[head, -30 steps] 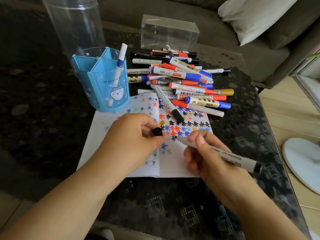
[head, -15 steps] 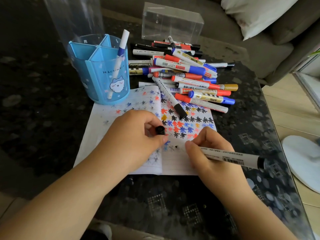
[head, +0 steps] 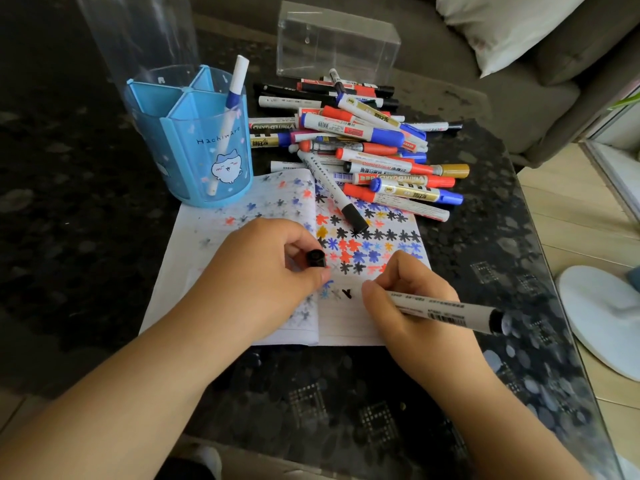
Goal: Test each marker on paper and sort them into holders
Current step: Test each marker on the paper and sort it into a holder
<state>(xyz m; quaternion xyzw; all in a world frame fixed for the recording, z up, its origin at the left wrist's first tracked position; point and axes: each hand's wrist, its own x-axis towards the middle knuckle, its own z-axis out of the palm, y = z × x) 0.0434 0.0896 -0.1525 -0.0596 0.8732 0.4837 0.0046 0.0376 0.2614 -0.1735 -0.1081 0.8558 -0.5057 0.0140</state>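
Marker (head: 446, 311) in the right hand (head: 412, 306) is pinched near its tip, which touches the paper (head: 346, 323) beside a fresh black mark (head: 347, 293). The left hand (head: 263, 275) curls round the black cap (head: 316, 258), resting on the paper and pinning it. Finish the star with light strokes just below the colored stars, then recap firmly. Farther from the paper stand the blue holder (head: 194, 140) and the marker pile (head: 360, 143) on the table (head: 485, 271).

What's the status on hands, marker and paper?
Left hand pinches black cap. Right hand grips marker, tip at paper, fresh black mark started. One marker in blue holder; pile waits, nothing blocking.
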